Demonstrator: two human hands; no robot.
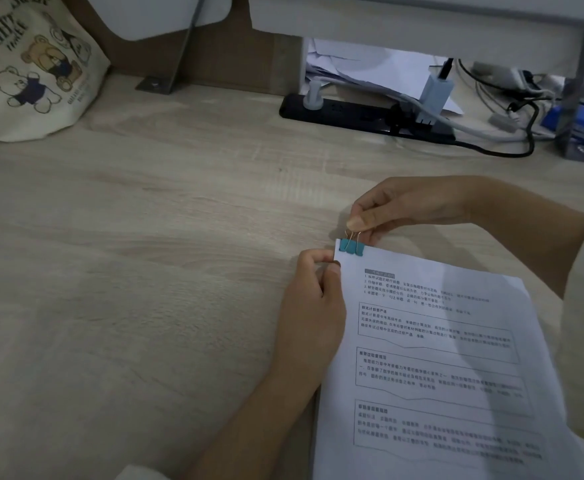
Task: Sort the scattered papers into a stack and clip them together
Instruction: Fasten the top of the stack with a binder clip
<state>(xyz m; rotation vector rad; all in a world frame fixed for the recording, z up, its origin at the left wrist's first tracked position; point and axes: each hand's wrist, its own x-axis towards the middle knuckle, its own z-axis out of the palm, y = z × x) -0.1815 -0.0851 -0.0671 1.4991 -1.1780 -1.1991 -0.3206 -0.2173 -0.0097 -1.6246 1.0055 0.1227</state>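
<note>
A stack of white printed papers [435, 358] lies at the lower right of the wooden desk [145, 271], its edges lined up. A teal binder clip [351, 246] sits on the stack's top left corner. My right hand [404, 209] pinches the clip's wire handles between thumb and fingers, just above the corner. My left hand [313, 306] grips the stack's left edge right below the clip, thumb on top of the sheet.
A cream tote bag [31, 71] with bear prints stands at the back left. A black power strip [363, 117] with plugs and cables lies at the back right, beside loose papers [359, 71] under a shelf and a blue device [581, 123].
</note>
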